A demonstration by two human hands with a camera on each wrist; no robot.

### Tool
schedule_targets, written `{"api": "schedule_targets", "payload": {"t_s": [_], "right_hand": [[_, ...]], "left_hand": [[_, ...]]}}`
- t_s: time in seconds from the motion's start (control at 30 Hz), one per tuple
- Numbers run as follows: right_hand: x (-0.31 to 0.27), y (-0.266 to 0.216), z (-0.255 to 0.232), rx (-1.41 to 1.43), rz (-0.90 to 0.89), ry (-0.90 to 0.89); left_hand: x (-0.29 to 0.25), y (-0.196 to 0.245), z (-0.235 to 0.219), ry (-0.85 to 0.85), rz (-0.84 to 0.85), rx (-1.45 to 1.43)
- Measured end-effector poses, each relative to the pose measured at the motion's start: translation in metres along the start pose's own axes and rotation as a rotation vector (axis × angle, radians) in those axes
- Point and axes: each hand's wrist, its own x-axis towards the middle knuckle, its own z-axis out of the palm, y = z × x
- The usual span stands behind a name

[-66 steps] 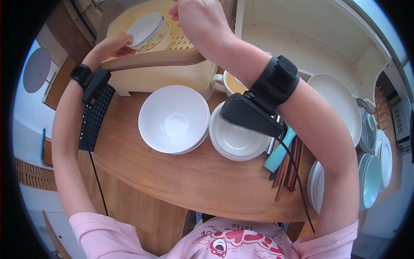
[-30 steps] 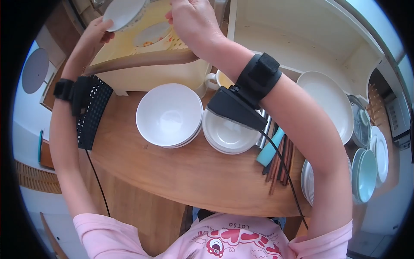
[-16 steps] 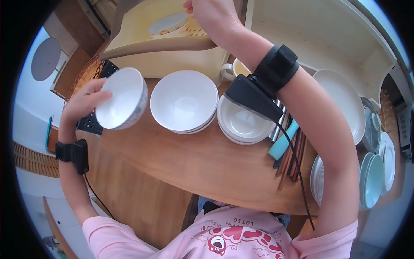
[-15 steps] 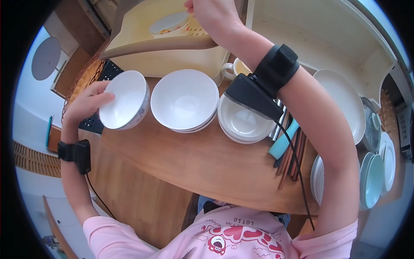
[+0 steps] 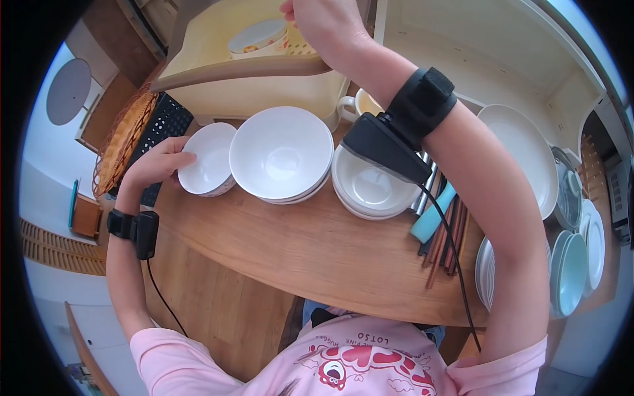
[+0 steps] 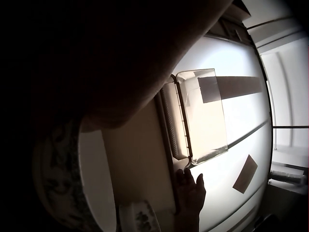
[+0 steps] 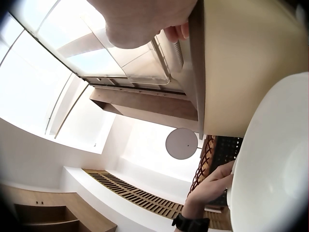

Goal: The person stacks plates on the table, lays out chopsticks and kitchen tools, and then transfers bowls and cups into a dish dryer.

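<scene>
My left hand (image 5: 158, 163) grips a small white bowl (image 5: 210, 162) by its near-left rim, thumb over the edge. The bowl stands upright close beside a stack of larger white bowls (image 5: 281, 155); its patterned outside (image 6: 60, 183) shows in the dark left wrist view. My right hand (image 5: 328, 23) is raised at the cream dish bin (image 5: 264, 92), fingers curled at the top of the head view. In the left wrist view its fingers and thumb meet the corner of a clear lid (image 6: 205, 116). Another patterned bowl (image 5: 261, 41) sits in the bin.
Right of the large bowls stand shallower white bowls (image 5: 370, 188), a yellow cup (image 5: 366, 104), chopsticks (image 5: 442, 254) and a turquoise-handled utensil (image 5: 432, 221). Plates (image 5: 518, 152) and turquoise bowls (image 5: 569, 274) line the right side. A black perforated basket (image 5: 165, 125) lies behind the left hand.
My left hand has lifted the small bowl out of the bin, carried it toward me, and brought it down beside the large bowls. My right hand stays raised at the bin.
</scene>
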Motion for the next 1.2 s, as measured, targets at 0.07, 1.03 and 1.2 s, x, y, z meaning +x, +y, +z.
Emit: {"api": "schedule_targets", "payload": {"t_s": [0.07, 1.03, 1.2], "right_hand": [[0.000, -0.001, 0.000, 0.000, -0.003, -0.001], [0.005, 0.007, -0.002, 0.073, 0.061, -0.025], [0.007, 0.007, 0.001, 0.051, 0.026, -0.024]], "left_hand": [[-0.001, 0.005, 0.003, -0.002, -0.014, 0.018], [0.156, 0.102, -0.061, 0.221, -0.171, 0.255], [0.153, 0.095, -0.054, 0.088, -0.154, -0.155]]}}
